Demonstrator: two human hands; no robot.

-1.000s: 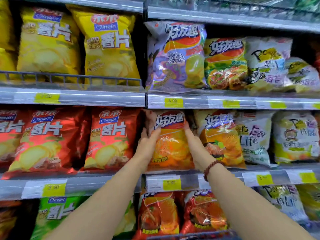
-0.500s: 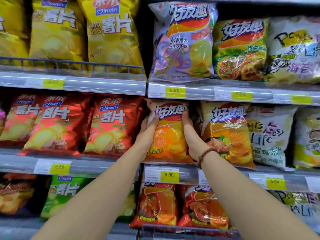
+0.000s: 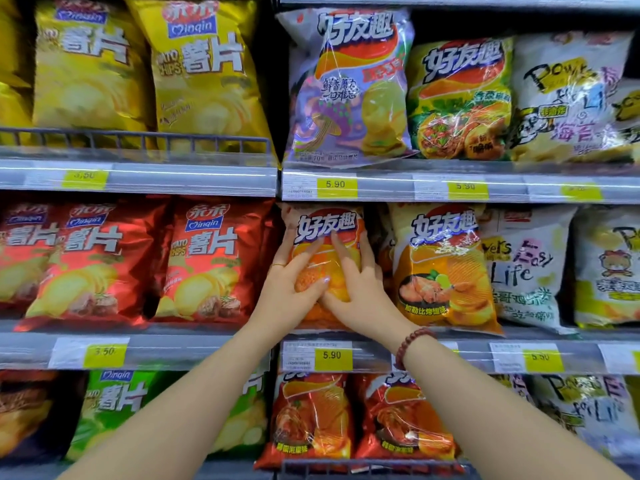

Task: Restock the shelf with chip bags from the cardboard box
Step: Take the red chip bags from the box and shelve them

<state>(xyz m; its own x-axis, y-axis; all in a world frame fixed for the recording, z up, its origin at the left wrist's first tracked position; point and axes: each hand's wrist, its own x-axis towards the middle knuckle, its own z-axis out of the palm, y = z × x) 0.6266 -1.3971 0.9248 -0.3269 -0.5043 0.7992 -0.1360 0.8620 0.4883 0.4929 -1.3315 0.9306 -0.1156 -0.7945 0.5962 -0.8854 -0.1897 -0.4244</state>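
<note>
Beaded bracelet is on the right wrist. Just past it, both hands are laid flat on the front of the orange chip bag: left hand and right hand, fingers spread and pressing, not curled round it. Bag stands upright on the middle shelf, red bags left of the hands, a shrimp-picture bag right.

Orange chip bag upright on middle shelf, base apparently seated.

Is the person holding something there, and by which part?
The orange chip bag: the left hand and right hand press its front face with spread fingers, near the middle; nothing is gripped.
</note>
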